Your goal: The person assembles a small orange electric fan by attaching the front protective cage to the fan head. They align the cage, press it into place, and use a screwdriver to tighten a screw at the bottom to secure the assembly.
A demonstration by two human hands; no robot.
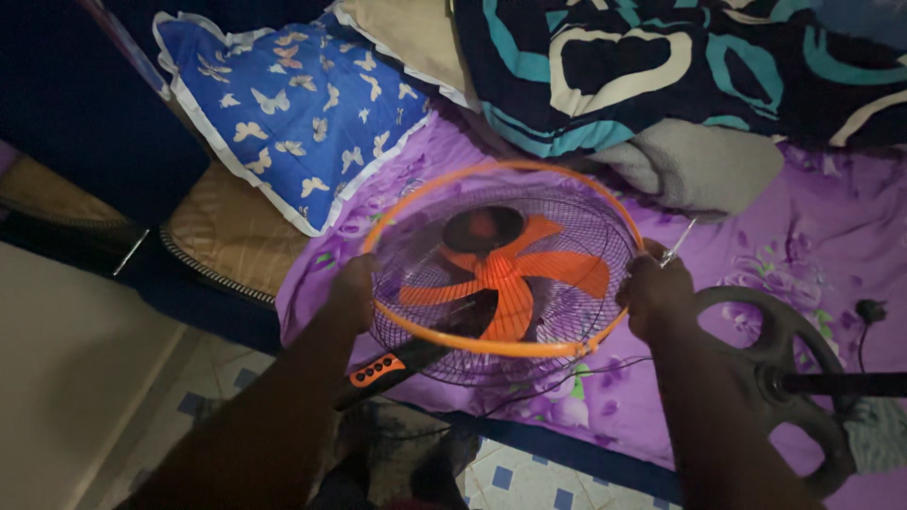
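Fan head [501, 269] flat on purple flowered bedsheet [831, 236], near bed edge, face up: orange blades [515, 279] under dark wire cage, orange rim [491, 348] around it. Dim room, low light. Blue pillow with butterfly print [283, 109] up-left of fan, touching sheet; dark blanket with teal and cream shapes [661, 66] bunched at top; grey cloth [694, 165] below it, just beside fan rim. Black round fan base [784, 378] with pole lying on sheet at right, near right wrist. Black plug [869, 310] at far right. Orange control panel with dark buttons [378, 370] on fan neck, hanging over bed edge. Tiled floor with blue squares [529, 477] below. Left hand [351, 288] closed on left side of rim, arm reaching in from bottom. Right hand [652, 293] gripping right side of rim, thin metal tool [678, 241] sticking out above fist.
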